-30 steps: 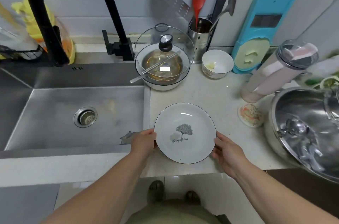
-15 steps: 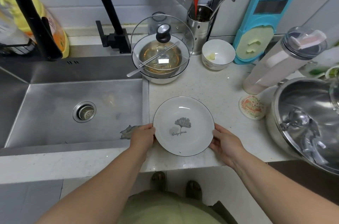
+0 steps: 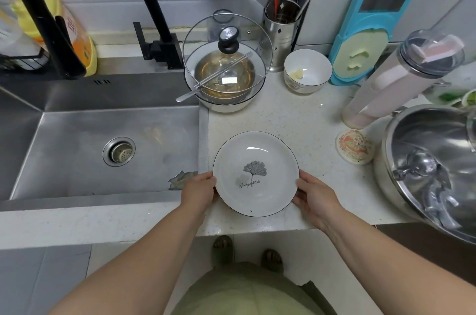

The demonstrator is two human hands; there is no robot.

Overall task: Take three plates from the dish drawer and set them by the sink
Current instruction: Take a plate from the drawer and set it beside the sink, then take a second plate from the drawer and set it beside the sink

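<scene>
A white plate (image 3: 256, 173) with a dark rim and a grey leaf print sits on the speckled tabletop (image 3: 296, 118), just right of the steel sink (image 3: 77, 149). The left hand (image 3: 199, 192) grips its left edge and the right hand (image 3: 315, 197) grips its right edge. Behind the plate stands a large bowl (image 3: 226, 104) with a glass lid (image 3: 226, 57) tilted on it, and a small white bowl (image 3: 307, 71) beside that. A steel pot (image 3: 432, 170) sits at the right, near a round coaster (image 3: 355, 146).
</scene>
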